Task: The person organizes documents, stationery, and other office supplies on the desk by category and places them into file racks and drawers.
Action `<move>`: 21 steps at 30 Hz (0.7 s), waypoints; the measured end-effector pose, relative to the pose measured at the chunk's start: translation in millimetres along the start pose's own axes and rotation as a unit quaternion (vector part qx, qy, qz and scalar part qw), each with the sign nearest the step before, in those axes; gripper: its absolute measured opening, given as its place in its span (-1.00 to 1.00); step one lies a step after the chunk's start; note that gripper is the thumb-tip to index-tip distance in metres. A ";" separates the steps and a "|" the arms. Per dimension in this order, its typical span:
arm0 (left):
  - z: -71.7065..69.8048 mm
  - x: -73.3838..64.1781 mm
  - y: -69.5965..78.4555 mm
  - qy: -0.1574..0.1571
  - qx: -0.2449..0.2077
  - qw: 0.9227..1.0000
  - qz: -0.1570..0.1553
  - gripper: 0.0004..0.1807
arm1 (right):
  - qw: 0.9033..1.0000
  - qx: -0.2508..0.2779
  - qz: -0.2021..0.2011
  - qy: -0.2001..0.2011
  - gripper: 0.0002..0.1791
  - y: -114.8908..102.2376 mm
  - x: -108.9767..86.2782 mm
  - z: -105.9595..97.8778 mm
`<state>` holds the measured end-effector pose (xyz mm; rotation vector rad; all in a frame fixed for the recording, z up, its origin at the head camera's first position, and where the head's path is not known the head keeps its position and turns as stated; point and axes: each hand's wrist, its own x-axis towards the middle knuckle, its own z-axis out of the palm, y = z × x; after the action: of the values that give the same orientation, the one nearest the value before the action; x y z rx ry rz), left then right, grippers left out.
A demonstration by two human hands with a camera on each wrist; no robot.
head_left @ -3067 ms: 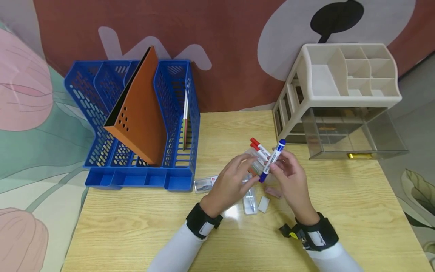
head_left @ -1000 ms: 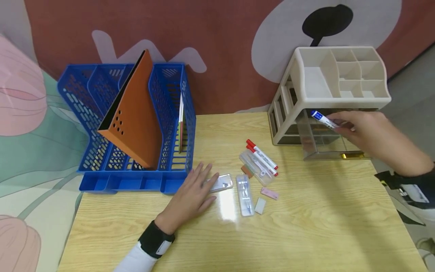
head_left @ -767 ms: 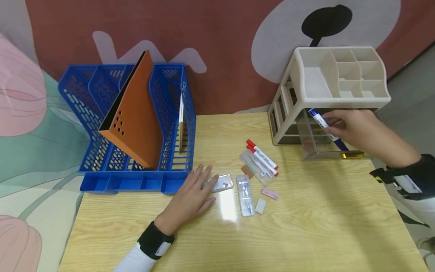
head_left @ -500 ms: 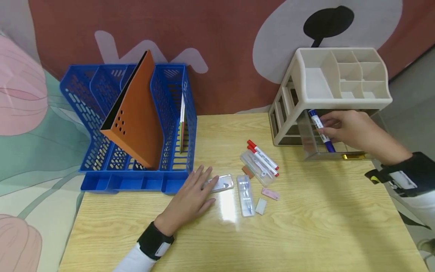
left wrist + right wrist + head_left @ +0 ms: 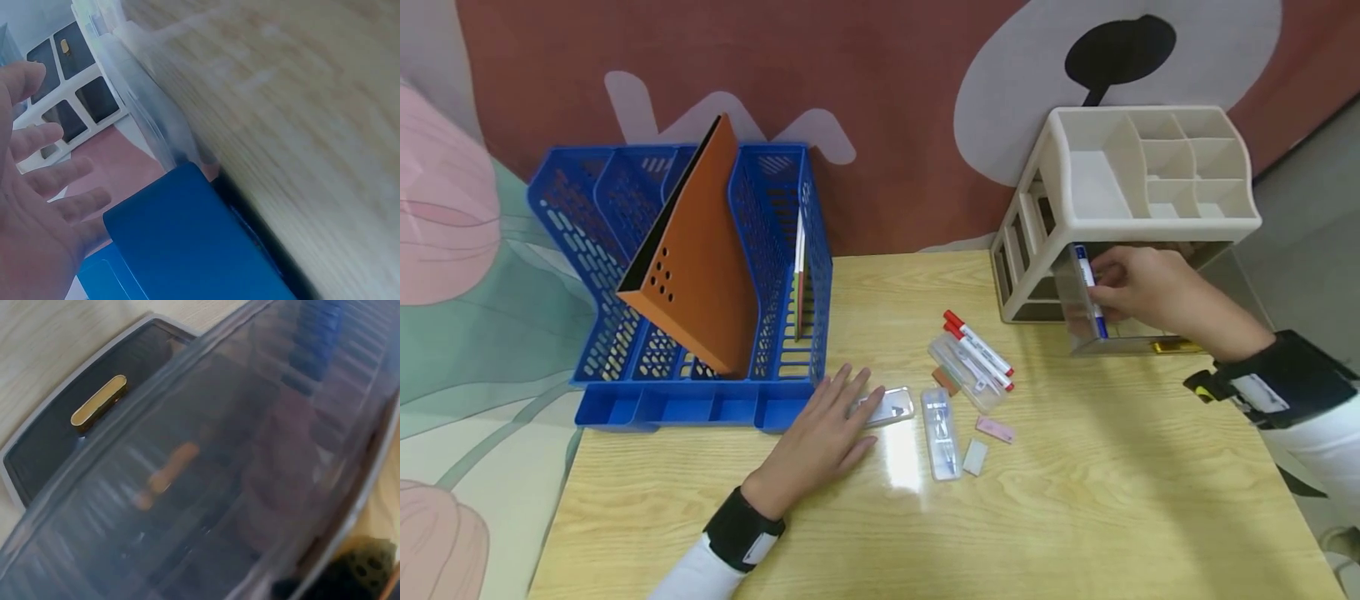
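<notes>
My right hand (image 5: 1153,287) reaches into the pulled-out clear drawer (image 5: 1123,346) of the cream desktop organizer (image 5: 1157,225). Between its thumb and fingers it pinches a blue whiteboard marker (image 5: 1085,268), held along the drawer's left wall with the lower cap towards the front. In the right wrist view the drawer's plastic (image 5: 206,437) fills the picture and the hand is blurred behind it. My left hand (image 5: 812,446) lies with spread fingers over the end of a small clear case (image 5: 895,405); the left wrist view shows its fingers (image 5: 78,206) extended.
Two red markers (image 5: 981,342) lie on a clear case (image 5: 953,367). Nearby are another clear case (image 5: 942,433), a pink eraser (image 5: 995,428), a white eraser (image 5: 974,457) and a brown piece (image 5: 945,380). A blue file rack (image 5: 692,404) holds an orange folder (image 5: 707,267).
The right hand first held the blue marker near the left hand, then carried it right into the drawer, turned it steeper and shifted it left. The left hand moved left onto the case.
</notes>
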<state>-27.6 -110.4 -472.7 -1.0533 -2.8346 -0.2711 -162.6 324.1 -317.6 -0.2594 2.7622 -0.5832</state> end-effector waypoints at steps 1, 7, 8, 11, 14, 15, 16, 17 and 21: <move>0.1 0.1 -0.2 0.000 0.003 1.000 0.000 -0.30 | 1.000 -0.010 -0.002 0.000 -0.50 -0.3 0.5 0.0; -1.5 1.5 -0.4 0.002 0.006 1.000 -0.001 -0.31 | 0.998 -0.050 -0.012 0.023 -0.50 -3.4 -2.0 -1.8; -2.2 2.0 -0.2 0.001 0.004 1.000 -0.002 -0.31 | 0.998 -0.052 -0.013 0.029 -0.50 -4.0 -3.6 -2.4; -4.7 3.6 0.2 0.002 -0.001 1.000 -0.005 -0.31 | 0.997 -0.058 -0.017 0.049 -0.51 -5.9 -11.3 -4.3; -7.1 5.9 0.2 0.007 -0.002 1.000 -0.006 -0.31 | 0.995 -0.068 -0.032 0.070 -0.54 -9.0 -20.8 -6.3; -7.6 6.5 0.0 0.009 -0.003 1.000 -0.006 -0.30 | 0.993 -0.075 -0.041 0.080 -0.57 -10.6 -24.0 -6.5; -8.0 7.1 -0.3 0.011 -0.002 1.000 -0.006 -0.30 | 0.991 -0.084 -0.052 0.093 -0.61 -12.3 -26.9 -6.5; -8.3 7.7 -0.7 0.014 -0.001 1.000 -0.006 -0.30 | 0.989 -0.092 -0.062 0.102 -0.64 -14.3 -29.6 -6.8; -8.0 9.3 -2.5 0.020 0.004 1.000 -0.005 -0.28 | 0.976 -0.123 -0.095 0.153 -0.75 -26.0 -41.3 -4.4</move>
<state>-36.0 -108.0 -463.8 -1.0195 -2.8038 -0.2787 -122.5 312.1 -292.2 -0.5343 3.1341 -0.3469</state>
